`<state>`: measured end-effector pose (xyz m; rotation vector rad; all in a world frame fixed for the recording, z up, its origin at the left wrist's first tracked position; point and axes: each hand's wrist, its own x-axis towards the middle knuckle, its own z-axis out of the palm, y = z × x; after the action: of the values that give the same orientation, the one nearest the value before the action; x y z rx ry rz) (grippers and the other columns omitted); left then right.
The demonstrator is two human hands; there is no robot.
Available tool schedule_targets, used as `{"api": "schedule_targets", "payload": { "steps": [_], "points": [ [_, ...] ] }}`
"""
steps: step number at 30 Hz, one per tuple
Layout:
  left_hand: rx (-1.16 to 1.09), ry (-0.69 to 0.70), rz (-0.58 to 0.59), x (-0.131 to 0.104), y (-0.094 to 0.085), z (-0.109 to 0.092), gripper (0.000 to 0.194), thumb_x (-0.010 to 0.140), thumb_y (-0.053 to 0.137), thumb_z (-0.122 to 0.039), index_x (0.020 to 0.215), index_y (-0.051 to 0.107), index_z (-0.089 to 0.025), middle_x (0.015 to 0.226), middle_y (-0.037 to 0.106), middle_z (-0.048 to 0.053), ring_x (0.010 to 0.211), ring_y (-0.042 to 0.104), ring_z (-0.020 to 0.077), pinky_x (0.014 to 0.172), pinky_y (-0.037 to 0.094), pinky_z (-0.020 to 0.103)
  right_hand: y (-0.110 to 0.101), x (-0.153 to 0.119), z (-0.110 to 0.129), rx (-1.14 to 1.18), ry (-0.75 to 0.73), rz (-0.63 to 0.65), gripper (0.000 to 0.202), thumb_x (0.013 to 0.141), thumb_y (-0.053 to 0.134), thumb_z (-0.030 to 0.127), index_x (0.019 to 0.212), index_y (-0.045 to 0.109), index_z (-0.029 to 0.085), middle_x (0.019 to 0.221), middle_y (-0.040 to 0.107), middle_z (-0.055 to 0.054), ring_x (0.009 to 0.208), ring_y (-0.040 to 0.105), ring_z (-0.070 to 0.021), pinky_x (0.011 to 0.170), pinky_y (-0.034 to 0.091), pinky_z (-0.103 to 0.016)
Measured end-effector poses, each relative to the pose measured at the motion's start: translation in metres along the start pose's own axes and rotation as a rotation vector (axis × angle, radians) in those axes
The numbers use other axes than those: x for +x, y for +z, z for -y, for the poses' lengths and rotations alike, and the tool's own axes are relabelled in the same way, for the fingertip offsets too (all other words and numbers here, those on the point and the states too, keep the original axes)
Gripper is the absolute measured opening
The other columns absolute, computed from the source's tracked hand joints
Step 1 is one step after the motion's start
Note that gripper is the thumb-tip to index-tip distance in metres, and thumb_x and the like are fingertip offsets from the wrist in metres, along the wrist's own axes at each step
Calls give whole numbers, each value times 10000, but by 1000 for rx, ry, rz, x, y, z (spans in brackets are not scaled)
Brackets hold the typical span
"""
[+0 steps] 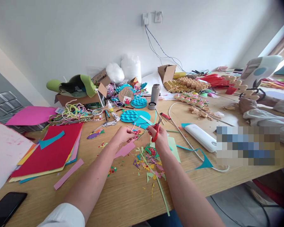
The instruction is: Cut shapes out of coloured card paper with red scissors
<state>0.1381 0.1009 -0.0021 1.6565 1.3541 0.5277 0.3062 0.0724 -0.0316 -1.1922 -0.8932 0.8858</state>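
Note:
My right hand (pixel 159 137) is closed round red-handled scissors (pixel 155 133), their blades pointing up and away. Just left of it, my left hand (pixel 125 135) pinches a thin pink paper strip (pixel 133 126). Below the left hand a pink paper piece (pixel 126 149) lies on the table. Light green paper (pixel 174 148) is partly hidden behind my right hand. Colourful paper scraps (pixel 153 160) are scattered beneath and between both hands. Beyond them lie round blue scaled paper pieces (pixel 130 116).
Coloured sheets (pixel 47 151) are stacked at left, above a black phone (pixel 7 206). A metal flask (pixel 155 94) stands behind my hands. A white case (pixel 200 137) lies right, inside a white cable loop. Another person's hands (pixel 248 104) hold carton at far right.

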Motion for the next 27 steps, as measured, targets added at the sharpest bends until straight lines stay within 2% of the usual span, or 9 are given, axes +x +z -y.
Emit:
{"api": "schedule_targets", "payload": {
  "steps": [2,5,7,13,17,20,27],
  "points": [
    [-122,-3,5,-1,2,4,133,698,619,-194,717,720,-110,575,604,11,496,479,87,506,381,221,3,-2,0,-62,-8,87,356,643,715,512,692,595,181,626,614,-19,611,542,-171,580,409,-288],
    [-202,33,31,-3,9,7,113,680,624,-194,694,711,-124,610,637,28,539,526,103,506,390,224,8,-4,-3,-95,0,274,415,589,756,545,697,580,186,627,616,-12,608,563,-176,587,422,-291],
    [-241,44,57,-2,12,8,105,673,633,-197,688,710,-128,627,658,36,541,534,105,513,399,229,9,-5,-6,-113,16,350,440,559,775,554,687,564,189,624,622,-14,600,581,-185,578,434,-296],
    [-363,18,131,1,13,13,131,615,744,-250,655,710,-130,622,671,39,537,550,108,557,420,249,8,-1,-17,-186,41,337,430,565,770,542,692,556,191,634,635,-16,599,605,-188,571,451,-297],
    [-432,9,146,3,11,18,255,553,813,-328,683,722,-129,640,683,48,559,556,109,584,423,253,6,-1,-13,-185,54,353,413,559,764,522,692,562,188,624,615,-10,576,564,-168,545,419,-281],
    [-456,26,163,1,8,19,298,565,808,-376,706,726,-127,700,704,70,594,564,108,595,424,249,4,-1,-8,-229,33,326,396,568,759,511,683,566,185,605,592,-3,556,514,-152,526,379,-271],
    [-437,23,210,-5,5,13,203,597,767,-286,732,735,-137,743,704,68,601,569,111,579,428,248,5,-2,-5,-114,64,320,420,532,801,503,661,567,179,590,573,8,553,480,-138,543,350,-274]
  ]
}}
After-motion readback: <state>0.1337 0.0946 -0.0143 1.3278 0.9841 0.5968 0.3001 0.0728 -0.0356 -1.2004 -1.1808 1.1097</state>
